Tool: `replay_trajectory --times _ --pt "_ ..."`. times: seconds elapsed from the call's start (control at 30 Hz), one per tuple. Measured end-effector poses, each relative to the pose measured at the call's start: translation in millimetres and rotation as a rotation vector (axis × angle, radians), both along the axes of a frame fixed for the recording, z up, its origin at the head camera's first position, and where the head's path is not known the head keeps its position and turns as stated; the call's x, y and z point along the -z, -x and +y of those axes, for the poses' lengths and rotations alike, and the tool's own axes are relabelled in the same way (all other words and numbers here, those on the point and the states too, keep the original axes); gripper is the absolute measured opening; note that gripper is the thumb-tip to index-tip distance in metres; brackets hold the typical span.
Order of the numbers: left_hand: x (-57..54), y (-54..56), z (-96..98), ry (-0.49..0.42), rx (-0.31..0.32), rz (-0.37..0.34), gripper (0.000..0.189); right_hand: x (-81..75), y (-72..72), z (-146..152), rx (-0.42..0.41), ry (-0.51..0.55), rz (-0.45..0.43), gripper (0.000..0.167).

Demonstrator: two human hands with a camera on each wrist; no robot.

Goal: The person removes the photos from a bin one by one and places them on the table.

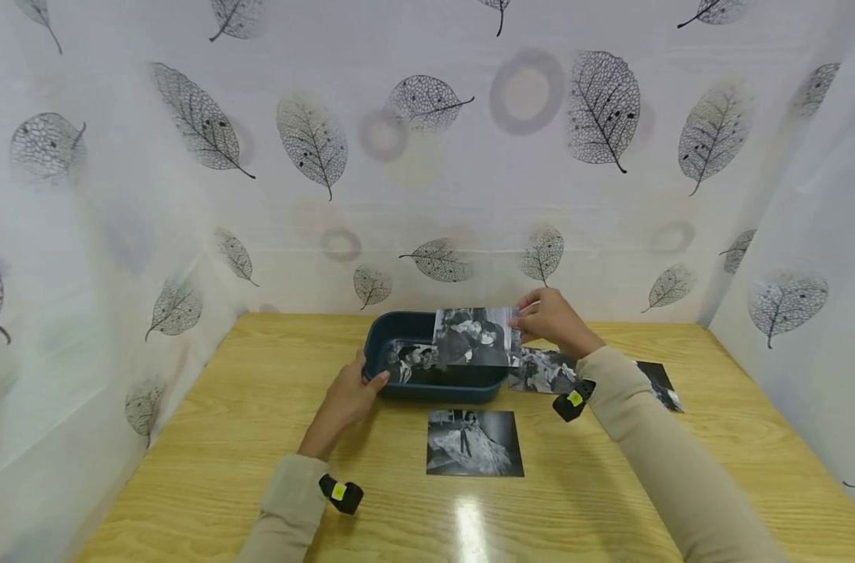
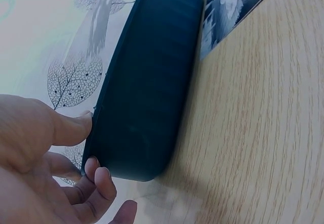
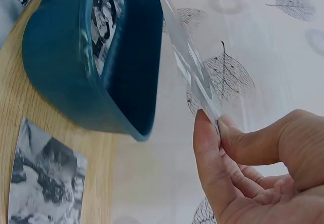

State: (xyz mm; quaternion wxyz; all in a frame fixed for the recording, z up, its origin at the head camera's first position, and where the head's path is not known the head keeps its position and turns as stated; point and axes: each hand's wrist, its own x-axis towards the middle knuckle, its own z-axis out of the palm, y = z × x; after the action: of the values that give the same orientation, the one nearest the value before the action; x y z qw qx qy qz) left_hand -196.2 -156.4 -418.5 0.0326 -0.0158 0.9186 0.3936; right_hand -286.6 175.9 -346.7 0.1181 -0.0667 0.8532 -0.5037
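A dark teal plastic bin (image 1: 441,393) stands on the table, with a black-and-white photo (image 1: 412,361) lying inside it. My left hand (image 1: 348,395) pinches the bin's left rim between thumb and fingers, as the left wrist view also shows. Above the bin's right part, my right hand (image 1: 550,319) holds another black-and-white photo (image 1: 473,336) by its right edge. In the right wrist view this photo (image 3: 190,62) is seen nearly edge-on, pinched between thumb (image 3: 253,145) and forefinger. It hides part of the bin's inside.
In front of the bin lies a photo (image 1: 475,443) of a couple. Right of the bin lies another photo (image 1: 540,371), partly behind my right wrist. A further photo (image 1: 661,385) is beyond my right sleeve. A leaf-patterned curtain (image 1: 427,172) closes the table's (image 1: 245,422) back and sides.
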Motion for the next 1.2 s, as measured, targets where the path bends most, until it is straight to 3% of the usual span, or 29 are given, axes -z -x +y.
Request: replay_trajectory --times 0.47,0.8,1.2 --pt "-1.5 -4.1 -1.0 0.005 -0.001 -0.016 0.076 1.4 -17.5 50.0 -0.038 -0.025 -0.019 0.045" --pt "1.5 -3.3 -1.7 0.01 0.001 -0.005 0.076 18.5 -33.5 88.1 -0.078 0.018 -0.031 0.047" --pt "1.1 -0.1 -0.9 0.021 0.007 0.009 0.076 33.4 -53.0 120.4 -0.06 0.035 -0.071 0.047"
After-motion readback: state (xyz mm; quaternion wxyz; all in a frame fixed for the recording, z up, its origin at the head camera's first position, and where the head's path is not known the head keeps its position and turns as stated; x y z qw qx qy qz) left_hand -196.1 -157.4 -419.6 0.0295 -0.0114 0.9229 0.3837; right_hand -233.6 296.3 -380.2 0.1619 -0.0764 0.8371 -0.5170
